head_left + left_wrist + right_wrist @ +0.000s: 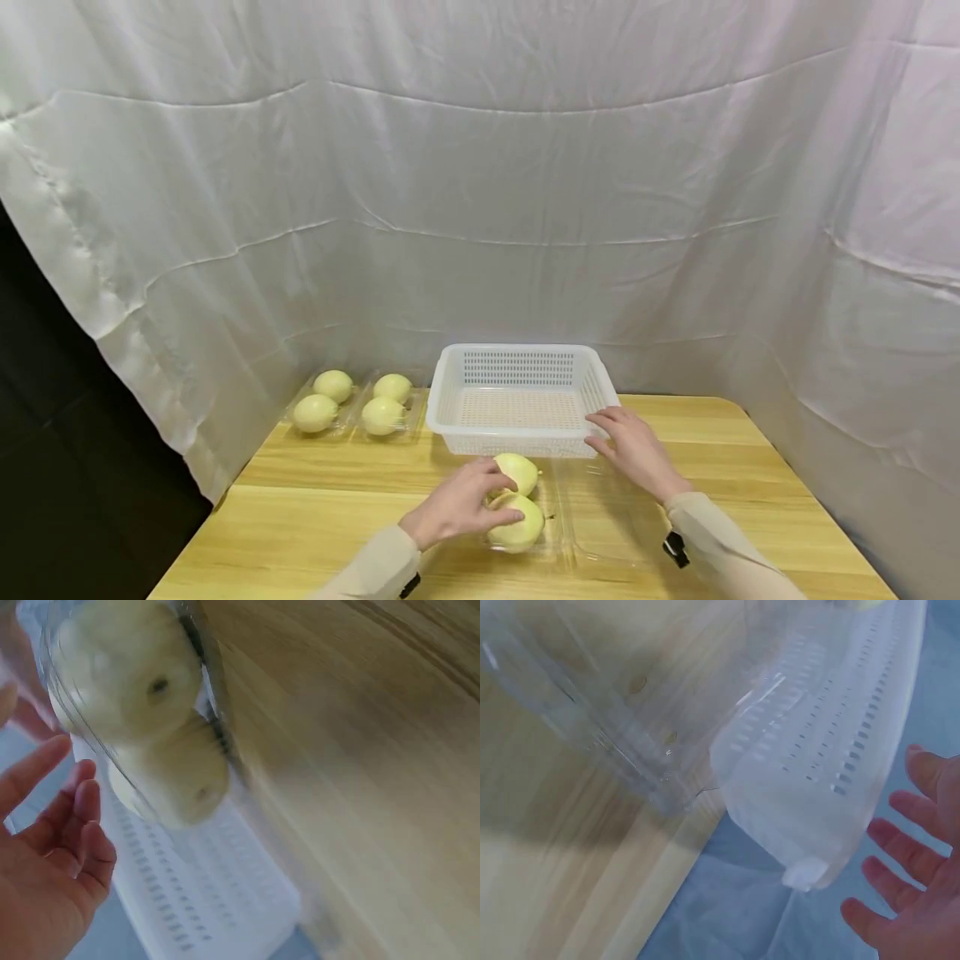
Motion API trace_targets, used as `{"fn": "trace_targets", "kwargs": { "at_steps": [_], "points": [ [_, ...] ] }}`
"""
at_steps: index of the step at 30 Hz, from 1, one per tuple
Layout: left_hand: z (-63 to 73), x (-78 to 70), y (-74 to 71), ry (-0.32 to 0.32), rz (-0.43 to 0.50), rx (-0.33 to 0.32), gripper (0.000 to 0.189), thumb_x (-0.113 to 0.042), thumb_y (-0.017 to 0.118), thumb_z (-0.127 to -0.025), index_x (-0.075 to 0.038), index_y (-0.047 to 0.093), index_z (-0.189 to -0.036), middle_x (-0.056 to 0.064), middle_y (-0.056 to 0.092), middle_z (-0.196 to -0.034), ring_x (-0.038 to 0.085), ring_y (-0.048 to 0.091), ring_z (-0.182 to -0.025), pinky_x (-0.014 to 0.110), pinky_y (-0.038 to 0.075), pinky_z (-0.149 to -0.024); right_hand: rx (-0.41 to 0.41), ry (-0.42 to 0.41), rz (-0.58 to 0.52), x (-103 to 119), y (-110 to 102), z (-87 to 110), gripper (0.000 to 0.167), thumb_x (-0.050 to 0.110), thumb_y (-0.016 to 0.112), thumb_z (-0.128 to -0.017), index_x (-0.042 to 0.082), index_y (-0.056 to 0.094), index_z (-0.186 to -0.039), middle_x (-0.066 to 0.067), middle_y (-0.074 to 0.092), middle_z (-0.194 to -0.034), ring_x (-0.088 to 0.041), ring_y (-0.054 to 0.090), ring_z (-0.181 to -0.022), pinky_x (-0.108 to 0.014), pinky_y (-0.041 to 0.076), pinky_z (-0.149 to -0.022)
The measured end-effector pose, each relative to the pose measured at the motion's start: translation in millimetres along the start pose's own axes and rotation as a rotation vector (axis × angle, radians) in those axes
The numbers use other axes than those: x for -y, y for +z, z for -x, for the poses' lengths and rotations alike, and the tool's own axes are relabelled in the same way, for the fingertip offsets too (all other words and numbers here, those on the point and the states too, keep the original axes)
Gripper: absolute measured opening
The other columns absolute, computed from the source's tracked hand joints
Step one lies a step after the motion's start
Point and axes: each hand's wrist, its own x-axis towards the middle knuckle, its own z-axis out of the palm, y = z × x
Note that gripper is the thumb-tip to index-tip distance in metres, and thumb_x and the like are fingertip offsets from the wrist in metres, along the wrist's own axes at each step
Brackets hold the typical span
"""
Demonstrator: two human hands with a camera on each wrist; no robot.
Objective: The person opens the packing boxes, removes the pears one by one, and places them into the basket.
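Two pale yellow pears, the near one (527, 533) and the far one (523, 473), sit in a clear plastic clamshell box (211, 656) in front of a white basket (487, 440). My left hand (461, 502) is at the pears' left side, thumb and fingers spread and loosely bent, gripping nothing; the left wrist view has its fingertips beside the box wall. To the right lies the box's clear lid (615, 537), folded open. Over the basket's front right corner is my right hand (633, 450), its fingers relaxed and spread, apart from the rim in the right wrist view.
At the back left stand two more clear boxes, the left one (347, 421) and the right one (411, 423), each with two pears. The wooden table (300, 517) is bordered by a grey-white curtain (525, 192) behind and at the sides.
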Motion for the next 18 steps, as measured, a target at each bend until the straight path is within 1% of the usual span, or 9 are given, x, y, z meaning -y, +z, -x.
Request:
{"fn": "trace_targets", "kwargs": {
  "at_steps": [1, 3, 5, 7, 10, 14, 18],
  "points": [
    [0.2, -3.1, 0.5, 0.022, -0.052, 0.013, 0.049, -0.061, 0.058, -0.089, -0.02, 0.072, -0.112, -0.005, 0.066, -0.104, 0.006, 0.058, -0.092, 0.019, 0.048, -0.078, 0.006, -0.014, 0.015, 1, 2, -2.0, 0.031, 0.021, 0.074, -0.085, 0.003, 0.072, -0.111, -0.014, 0.071, -0.109, -0.034, 0.064, -0.104, -0.053, 0.05, -0.09],
    [0.3, -8.2, 1.9, 0.043, -0.137, 0.033, 0.053, -0.065, 0.057, -0.087, -0.023, 0.072, -0.115, -0.007, 0.062, -0.102, 0.004, 0.053, -0.089, 0.018, 0.044, -0.076, 0.021, -0.016, 0.033, 2, 7, -5.1, 0.026, 0.021, 0.074, -0.086, 0.006, 0.074, -0.107, -0.01, 0.073, -0.105, -0.031, 0.067, -0.1, -0.052, 0.051, -0.088],
    [0.6, -12.2, 3.4, 0.048, -0.206, 0.049, 0.054, -0.067, 0.058, -0.086, -0.025, 0.07, -0.117, -0.008, 0.058, -0.097, 0.003, 0.047, -0.084, 0.017, 0.041, -0.073, 0.031, 0.001, 0.042, 3, 10, -6.8, 0.022, 0.021, 0.073, -0.087, 0.008, 0.076, -0.103, -0.008, 0.075, -0.101, -0.029, 0.07, -0.095, -0.051, 0.053, -0.084],
    [0.9, -15.1, 4.6, 0.045, -0.256, 0.055, 0.053, -0.066, 0.06, -0.085, -0.025, 0.069, -0.118, -0.008, 0.056, -0.093, 0.003, 0.045, -0.081, 0.018, 0.04, -0.073, 0.037, 0.023, 0.039, 3, 13, -7.7, 0.02, 0.021, 0.073, -0.087, 0.009, 0.076, -0.102, -0.007, 0.076, -0.1, -0.028, 0.071, -0.093, -0.051, 0.053, -0.082],
    [1.8, -18.6, 6.0, 0.036, -0.299, 0.062, 0.051, -0.064, 0.063, -0.084, -0.025, 0.066, -0.118, -0.006, 0.057, -0.09, 0.004, 0.047, -0.081, 0.02, 0.044, -0.076, 0.041, 0.049, 0.018, 5, 16, -8.2, 0.019, 0.021, 0.073, -0.087, 0.009, 0.077, -0.102, -0.007, 0.076, -0.1, -0.028, 0.071, -0.092, -0.052, 0.053, -0.082],
    [2.5, -21.8, 7.6, 0.029, -0.337, 0.069, 0.051, -0.064, 0.062, -0.085, -0.025, 0.064, -0.117, -0.005, 0.062, -0.087, 0.007, 0.054, -0.082, 0.024, 0.048, -0.08, 0.055, 0.071, -0.01, 6, 18, -8.2, 0.021, 0.023, 0.072, -0.088, 0.009, 0.077, -0.102, -0.007, 0.076, -0.101, -0.029, 0.07, -0.091, -0.05, 0.055, -0.08],
    [2.2, -23.0, 8.7, 0.015, -0.341, 0.083, 0.054, -0.065, 0.059, -0.086, -0.025, 0.063, -0.121, -0.004, 0.065, -0.083, 0.006, 0.058, -0.078, 0.027, 0.049, -0.084, 0.098, 0.09, -0.046, 6, 18, -9.0, 0.024, 0.025, 0.069, -0.091, 0.008, 0.076, -0.106, -0.009, 0.075, -0.106, -0.031, 0.069, -0.097, -0.05, 0.054, -0.085]
  ]
}}
